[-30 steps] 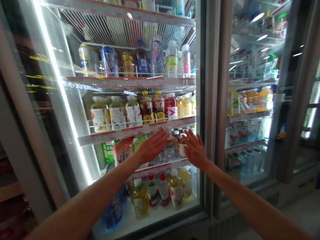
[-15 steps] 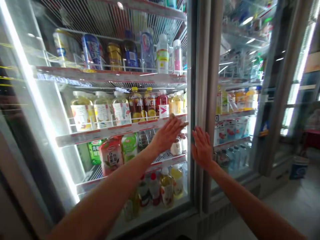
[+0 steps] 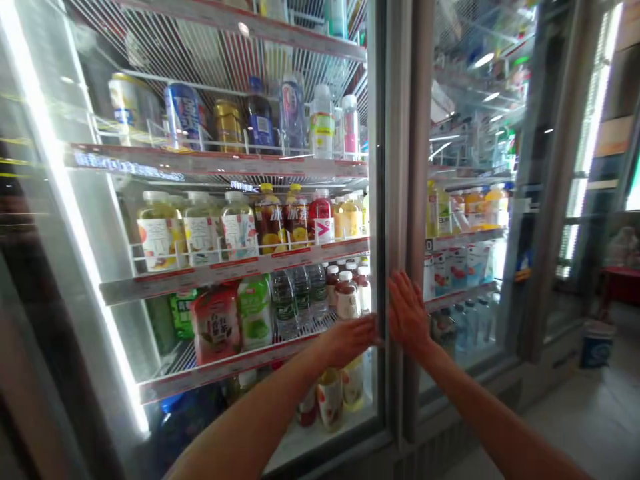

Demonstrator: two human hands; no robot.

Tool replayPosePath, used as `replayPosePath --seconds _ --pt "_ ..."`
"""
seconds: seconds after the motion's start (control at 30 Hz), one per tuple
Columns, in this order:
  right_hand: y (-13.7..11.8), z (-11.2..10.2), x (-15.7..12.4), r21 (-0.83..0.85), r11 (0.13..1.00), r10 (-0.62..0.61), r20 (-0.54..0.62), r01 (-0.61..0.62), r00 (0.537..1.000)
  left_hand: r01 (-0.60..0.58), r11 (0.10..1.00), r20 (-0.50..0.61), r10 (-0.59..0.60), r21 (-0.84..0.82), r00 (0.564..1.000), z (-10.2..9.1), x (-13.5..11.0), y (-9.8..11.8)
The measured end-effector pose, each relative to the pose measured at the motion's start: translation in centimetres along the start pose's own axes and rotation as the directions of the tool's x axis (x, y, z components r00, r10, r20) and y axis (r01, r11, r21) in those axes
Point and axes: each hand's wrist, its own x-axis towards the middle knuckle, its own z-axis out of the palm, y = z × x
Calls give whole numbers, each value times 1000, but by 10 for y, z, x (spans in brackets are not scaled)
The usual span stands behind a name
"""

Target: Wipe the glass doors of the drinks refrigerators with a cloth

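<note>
My left hand (image 3: 349,341) reaches across to the right edge of the left glass door (image 3: 310,460). Its fingers lie extended, tips by the dark door frame (image 3: 379,200); nothing shows in it, though its palm side is hidden. My right hand (image 3: 409,315) rests with straight fingers along the grey metal upright (image 3: 404,167) between two doors. Behind the left hand, inside the lit drinks fridge, stand small brown bottles with white caps (image 3: 347,297) and clear water bottles (image 3: 285,303). Fruit drink bottles (image 3: 330,399) stand below, partly covered by my left arm.
Shelf edges (image 3: 235,267) with red strips carry tea bottles (image 3: 159,230), drink pouches (image 3: 216,323) and cans (image 3: 183,113). A bright light strip (image 3: 65,200) runs down the left. To the right are a second glass door (image 3: 463,267) and a bucket (image 3: 597,345) on the floor.
My left hand has slid down the glass, from shelf-edge height to below the small brown bottles. My right hand stays at the upright, slightly lower. The view has shifted a little.
</note>
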Motion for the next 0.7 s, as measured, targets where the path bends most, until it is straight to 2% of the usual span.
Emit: replayPosePath --seconds 0.07,0.1,0.13,0.17,0.23,0.27,0.3,0.37,0.4,0.43,0.47,0.5,0.57,0.6,0.63,0.7 --pt "-4 3 -1 5 1000 1 9 -1 1000 -66 998 8 66 -16 998 -6 -13 -4" --pt "-6 5 0 11 1000 8 11 -9 1000 -30 1000 4 30 -4 1000 -13 -18 -12" --pt "-9 7 1 19 1000 16 11 -16 1000 44 999 -7 -44 17 999 -23 -23 -23" --pt "-13 10 2 28 999 23 10 -23 1000 165 984 -28 -164 61 986 -33 -28 -33" --pt "-22 16 6 51 998 24 13 -25 1000 400 906 -79 -393 138 916 -51 -39 -48" --pt "-28 19 9 63 998 19 17 -20 1000 448 879 -89 -439 166 894 -56 -47 -50" --pt "-34 22 11 75 997 10 20 -12 1000 429 885 -79 -422 182 903 -59 -57 -47" --pt "-47 26 17 104 994 -18 23 15 1000 255 950 -8 -258 181 966 -61 -80 -38" --pt "-53 27 20 121 992 -33 22 30 999 173 970 24 -180 173 983 -62 -91 -34" --pt "-58 28 24 137 990 -46 16 43 999 144 975 38 -153 172 988 -64 -102 -33" --pt "-63 29 28 152 987 -54 7 52 999 181 966 29 -190 185 981 -67 -111 -34" --pt "-68 30 32 165 985 -57 -4 57 998 276 938 -3 -282 208 959 -71 -119 -37" --pt "-76 32 39 189 980 -59 -24 62 998 494 834 -99 -485 246 869 -81 -131 -43" --pt "-80 33 42 201 977 -63 -30 68 998 537 805 -127 -523 251 843 -84 -135 -45" --pt "-85 34 44 213 974 -72 -31 77 997 516 819 -121 -502 249 856 -87 -140 -44" --pt "-94 37 49 238 965 -108 -19 109 994 330 917 -42 -329 223 943 -89 -150 -40"
